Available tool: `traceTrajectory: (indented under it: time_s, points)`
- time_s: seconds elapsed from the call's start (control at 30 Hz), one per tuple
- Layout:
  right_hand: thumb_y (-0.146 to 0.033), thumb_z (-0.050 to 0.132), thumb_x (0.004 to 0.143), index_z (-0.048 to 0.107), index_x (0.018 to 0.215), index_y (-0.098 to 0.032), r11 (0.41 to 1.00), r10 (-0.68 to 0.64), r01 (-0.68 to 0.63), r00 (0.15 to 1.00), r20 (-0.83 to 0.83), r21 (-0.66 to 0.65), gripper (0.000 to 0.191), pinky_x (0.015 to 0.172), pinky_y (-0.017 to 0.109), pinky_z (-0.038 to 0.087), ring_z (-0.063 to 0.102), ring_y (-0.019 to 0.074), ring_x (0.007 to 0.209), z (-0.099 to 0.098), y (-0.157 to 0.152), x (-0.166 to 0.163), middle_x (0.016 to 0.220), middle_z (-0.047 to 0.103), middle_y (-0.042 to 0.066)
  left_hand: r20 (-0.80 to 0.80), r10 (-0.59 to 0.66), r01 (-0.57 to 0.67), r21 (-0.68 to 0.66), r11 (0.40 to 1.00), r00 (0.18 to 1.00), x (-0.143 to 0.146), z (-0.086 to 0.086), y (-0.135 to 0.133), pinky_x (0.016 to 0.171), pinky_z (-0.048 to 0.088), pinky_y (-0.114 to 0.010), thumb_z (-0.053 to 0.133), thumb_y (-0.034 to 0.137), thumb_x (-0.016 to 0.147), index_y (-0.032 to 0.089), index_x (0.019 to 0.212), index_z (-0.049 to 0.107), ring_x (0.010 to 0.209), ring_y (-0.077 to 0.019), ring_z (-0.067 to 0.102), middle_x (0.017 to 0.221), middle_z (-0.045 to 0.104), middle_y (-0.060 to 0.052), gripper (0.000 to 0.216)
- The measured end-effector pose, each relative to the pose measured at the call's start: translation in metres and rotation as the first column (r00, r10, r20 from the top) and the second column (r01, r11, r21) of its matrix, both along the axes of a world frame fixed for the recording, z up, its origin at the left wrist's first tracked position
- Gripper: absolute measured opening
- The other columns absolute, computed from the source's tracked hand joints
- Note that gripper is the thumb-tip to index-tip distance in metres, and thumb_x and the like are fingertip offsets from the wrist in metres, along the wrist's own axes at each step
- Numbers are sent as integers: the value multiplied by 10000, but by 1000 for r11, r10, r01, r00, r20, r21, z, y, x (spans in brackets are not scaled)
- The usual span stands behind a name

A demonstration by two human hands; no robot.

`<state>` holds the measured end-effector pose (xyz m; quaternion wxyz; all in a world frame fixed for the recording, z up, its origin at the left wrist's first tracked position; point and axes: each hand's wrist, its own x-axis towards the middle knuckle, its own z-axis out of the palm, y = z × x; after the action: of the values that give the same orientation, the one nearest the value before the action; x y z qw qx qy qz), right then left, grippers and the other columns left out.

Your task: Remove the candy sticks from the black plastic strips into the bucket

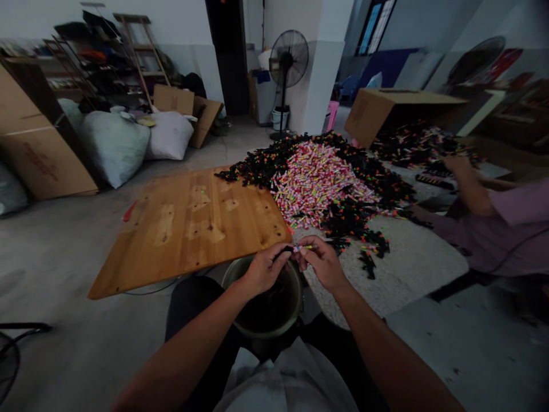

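My left hand is closed on a small black plastic piece, which looks like one of the toy guns. Thumb and fingers of my right hand pinch a small printed tube. The two pieces meet between my fingertips; whether they are joined I cannot tell. Below my hands stands a round bucket with a dark inside. Just beyond them lies a heap of pink-and-white tubes, ringed by black toy guns with orange and green bits. One loose black toy gun lies nearer, on the right.
A wooden board lies at left, a pale speckled tabletop at right. Across it a co-worker's arm reaches toward more pieces by a cardboard box. Stuffed sacks and a standing fan are farther back.
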<state>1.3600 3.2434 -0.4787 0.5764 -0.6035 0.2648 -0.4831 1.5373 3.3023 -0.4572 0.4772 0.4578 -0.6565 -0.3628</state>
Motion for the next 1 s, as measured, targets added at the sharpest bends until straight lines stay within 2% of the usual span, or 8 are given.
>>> traceTrajectory:
  time_s: [0.13,0.3,0.37,0.53,0.67,0.77,0.87,1.0]
  points:
    - [-419,689,864,615,996,-229,996,55,-59,996,69,62,243,516,271,465,555,131,511,-8,-2,-1,691,651,-32,125,43,-32,-91,995,991,-1,7,4,893,497,-337,544,402,980,227,1170,735,891,-231,675,999,744,-80,322]
    - [-393,704,832,611,971,-241,997,52,-58,994,100,54,226,576,279,479,568,140,572,-11,2,-5,670,625,-39,249,79,-44,-142,989,965,-6,16,12,931,486,-355,552,354,974,240,1187,735,982,-260,688,1065,754,-92,304]
    - [-390,702,816,603,969,-247,990,100,-113,983,151,82,232,591,292,481,543,135,568,-6,7,-7,686,627,-37,215,66,-41,-118,992,974,-9,18,15,881,504,-341,532,367,985,233,1192,726,912,-241,694,1006,754,-88,314]
    - [-382,698,788,583,961,-262,957,176,-226,950,257,181,240,553,299,463,447,113,515,5,17,-10,769,660,-25,-53,-22,26,68,997,998,-14,17,19,619,499,-270,517,449,982,193,1205,678,672,-178,647,878,715,-67,375]
    - [-358,724,786,601,944,-256,948,203,-262,935,291,180,225,542,286,448,436,100,496,4,17,-10,743,659,-33,-74,-42,47,66,997,996,-14,16,20,622,498,-258,535,465,973,188,1173,681,663,-158,636,886,701,-56,371]
    - [-378,741,799,614,938,-244,969,182,-214,957,228,122,231,529,278,439,462,104,498,-1,16,-11,736,662,-28,-46,-47,50,50,998,998,-13,16,22,631,500,-250,526,474,983,186,1175,672,667,-147,632,885,700,-48,375]
    - [-361,716,861,638,963,-238,996,94,-94,990,107,-3,178,553,269,449,516,118,548,-2,18,-15,712,637,-30,-26,-77,78,43,996,997,-12,16,24,638,506,-243,503,478,1001,174,1186,646,688,-139,633,901,708,-46,383]
    - [-300,646,931,659,1012,-241,978,-12,0,998,-59,-210,101,624,261,482,588,127,660,6,24,-24,812,651,-6,-41,-118,121,73,990,992,-10,16,26,593,489,-217,502,494,1004,168,1150,642,692,-125,637,946,714,-55,383]
